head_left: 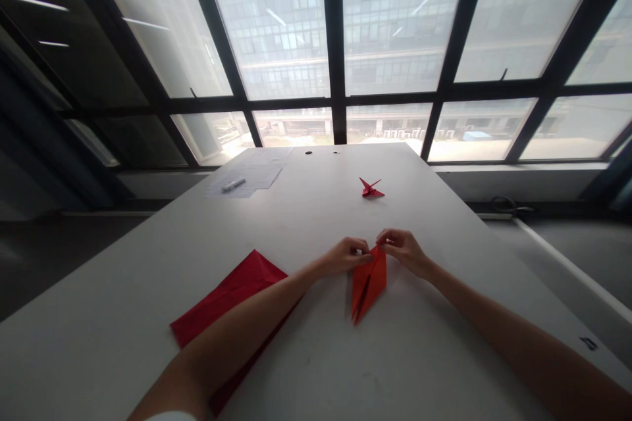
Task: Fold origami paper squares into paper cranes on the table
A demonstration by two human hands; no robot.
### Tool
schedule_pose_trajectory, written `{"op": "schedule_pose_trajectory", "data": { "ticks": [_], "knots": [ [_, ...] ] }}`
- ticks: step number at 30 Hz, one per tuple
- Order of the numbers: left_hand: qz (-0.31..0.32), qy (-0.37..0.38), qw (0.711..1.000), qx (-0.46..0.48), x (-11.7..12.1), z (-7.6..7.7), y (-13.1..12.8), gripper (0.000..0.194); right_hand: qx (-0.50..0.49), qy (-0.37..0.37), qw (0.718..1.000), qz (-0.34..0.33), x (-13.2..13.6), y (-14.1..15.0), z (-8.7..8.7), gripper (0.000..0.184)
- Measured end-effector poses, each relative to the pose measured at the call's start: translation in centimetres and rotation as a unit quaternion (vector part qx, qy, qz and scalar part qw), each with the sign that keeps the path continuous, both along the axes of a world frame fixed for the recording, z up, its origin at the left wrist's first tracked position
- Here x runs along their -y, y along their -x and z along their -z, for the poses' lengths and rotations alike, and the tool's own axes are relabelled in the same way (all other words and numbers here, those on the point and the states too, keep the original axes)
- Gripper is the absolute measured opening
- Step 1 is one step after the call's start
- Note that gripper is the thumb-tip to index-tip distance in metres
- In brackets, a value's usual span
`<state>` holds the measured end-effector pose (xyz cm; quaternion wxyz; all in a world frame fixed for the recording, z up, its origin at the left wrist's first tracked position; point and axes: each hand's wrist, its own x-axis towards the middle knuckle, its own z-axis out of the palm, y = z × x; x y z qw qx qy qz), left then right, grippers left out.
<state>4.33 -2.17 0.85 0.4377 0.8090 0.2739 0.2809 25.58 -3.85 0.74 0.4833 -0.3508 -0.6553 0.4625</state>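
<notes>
A long, narrow piece of folded orange-red origami paper (368,284) lies on the white table (306,368), its lower tip pointing toward me. A slit runs down its middle. My left hand (344,256) and my right hand (402,250) meet at its upper end, and the fingers of both pinch the paper there. A small red origami crane (371,189) stands farther up the table, apart from my hands. A large, darker red sheet of paper (232,298) lies to the left, partly under my left forearm.
Printed papers (251,174) with a white marker (233,185) on them lie at the far left of the table. Several small dark marks show near the far edge. Scissors (508,205) rest on a ledge to the right. Large windows stand beyond the table.
</notes>
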Motion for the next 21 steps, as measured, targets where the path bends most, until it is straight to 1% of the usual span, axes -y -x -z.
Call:
{"op": "schedule_pose_trajectory", "data": {
  "ticks": [3, 6, 9, 13, 16, 21],
  "knots": [
    [-0.018, -0.005, 1.0, 0.001, -0.1, 0.4, -0.1, 0.043, 0.05, 0.0, 0.999, -0.022, 0.0, -0.2, 0.0, 0.029],
    [-0.034, -0.011, 0.999, -0.005, -0.1, 0.6, -0.2, 0.043, 0.088, -0.002, 0.996, -0.012, -0.1, -0.1, 0.4, 0.028],
    [-0.035, -0.014, 0.999, -0.008, -0.1, 0.6, -0.3, 0.043, 0.081, -0.004, 0.997, 0.007, -0.3, 0.1, 0.9, 0.024],
    [-0.036, -0.02, 0.999, 0.0, -0.1, 0.6, -0.3, 0.041, 0.057, 0.005, 0.998, 0.0, -0.3, 0.3, 1.0, 0.021],
    [-0.043, -0.024, 0.999, -0.004, -0.1, 0.8, -0.3, 0.041, 0.051, 0.01, 0.999, 0.005, -0.2, 0.3, 0.9, 0.025],
    [-0.044, -0.025, 0.999, -0.013, -0.1, 0.6, -0.4, 0.042, 0.048, 0.006, 0.998, 0.041, -0.4, 0.2, 1.2, 0.031]
  ]
}}
